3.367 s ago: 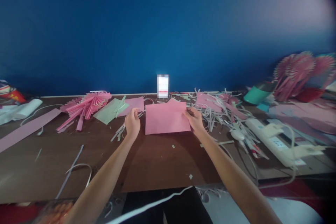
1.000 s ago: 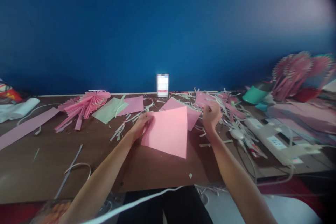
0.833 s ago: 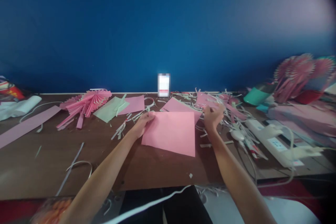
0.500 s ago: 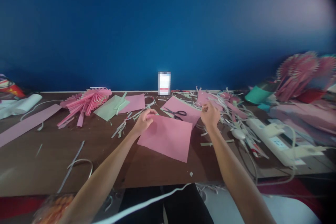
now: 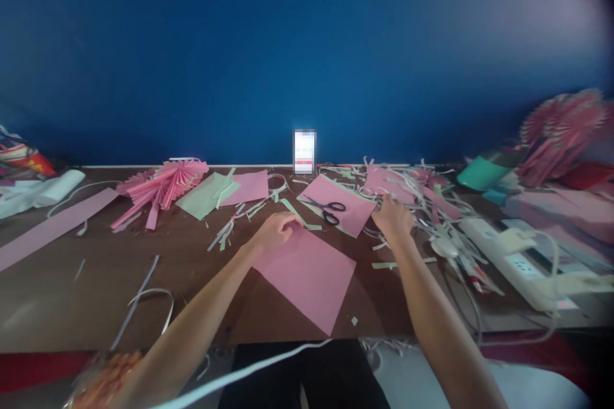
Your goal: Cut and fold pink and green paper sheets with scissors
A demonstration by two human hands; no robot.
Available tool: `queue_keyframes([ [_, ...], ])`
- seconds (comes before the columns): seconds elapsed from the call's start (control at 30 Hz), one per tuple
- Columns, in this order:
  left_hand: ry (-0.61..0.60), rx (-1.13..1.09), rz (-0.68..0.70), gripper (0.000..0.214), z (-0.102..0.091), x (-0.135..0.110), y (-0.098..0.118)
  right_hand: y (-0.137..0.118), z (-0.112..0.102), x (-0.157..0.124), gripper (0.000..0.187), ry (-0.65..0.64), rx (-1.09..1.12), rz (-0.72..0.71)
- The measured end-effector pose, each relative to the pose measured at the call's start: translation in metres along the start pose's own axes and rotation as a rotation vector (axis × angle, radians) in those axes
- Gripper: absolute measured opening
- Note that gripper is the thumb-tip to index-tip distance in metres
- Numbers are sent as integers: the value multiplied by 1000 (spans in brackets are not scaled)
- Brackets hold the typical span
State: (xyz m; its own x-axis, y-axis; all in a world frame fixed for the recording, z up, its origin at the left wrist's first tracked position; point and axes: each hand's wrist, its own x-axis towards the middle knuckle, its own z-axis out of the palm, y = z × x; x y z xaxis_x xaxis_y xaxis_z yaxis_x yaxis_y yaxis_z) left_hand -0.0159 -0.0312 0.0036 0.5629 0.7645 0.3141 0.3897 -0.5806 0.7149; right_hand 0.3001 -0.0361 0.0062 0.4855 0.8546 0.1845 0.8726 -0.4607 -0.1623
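Observation:
My left hand (image 5: 278,231) is closed on the upper left corner of a square sheet of pink paper (image 5: 307,275), which slants down toward the table's front edge. My right hand (image 5: 394,217) reaches forward with its fingers a little bent and apart. Its fingertips are at the right corner of a second pink sheet (image 5: 352,220); whether they touch it I cannot tell. Black-handled scissors (image 5: 330,209) lie across that second sheet.
A lit phone (image 5: 304,152) stands against the blue wall. Folded pink paper fans (image 5: 165,188) and a pale green sheet (image 5: 201,197) lie left. Paper scraps, a power strip (image 5: 513,262) and cables crowd the right. A white cable (image 5: 268,367) crosses my lap.
The pink sheet in my left hand has turned and come down toward me, uncovering more of the sheet beneath the scissors. My right hand has lowered to that sheet's corner.

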Motion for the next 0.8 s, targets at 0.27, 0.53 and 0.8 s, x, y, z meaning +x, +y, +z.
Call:
queue_keyframes([
  [0.27, -53, 51, 6, 41, 2, 1, -8, -5, -1, -9, 45, -9, -23, -111],
  [0.53, -27, 97, 22, 34, 12, 1, -19, -3, -7, -6, 44, 261, 90, -86],
  [0.8, -230, 252, 77, 46, 1, -2, 1, -3, -11, -6, 50, 495, 292, 18],
])
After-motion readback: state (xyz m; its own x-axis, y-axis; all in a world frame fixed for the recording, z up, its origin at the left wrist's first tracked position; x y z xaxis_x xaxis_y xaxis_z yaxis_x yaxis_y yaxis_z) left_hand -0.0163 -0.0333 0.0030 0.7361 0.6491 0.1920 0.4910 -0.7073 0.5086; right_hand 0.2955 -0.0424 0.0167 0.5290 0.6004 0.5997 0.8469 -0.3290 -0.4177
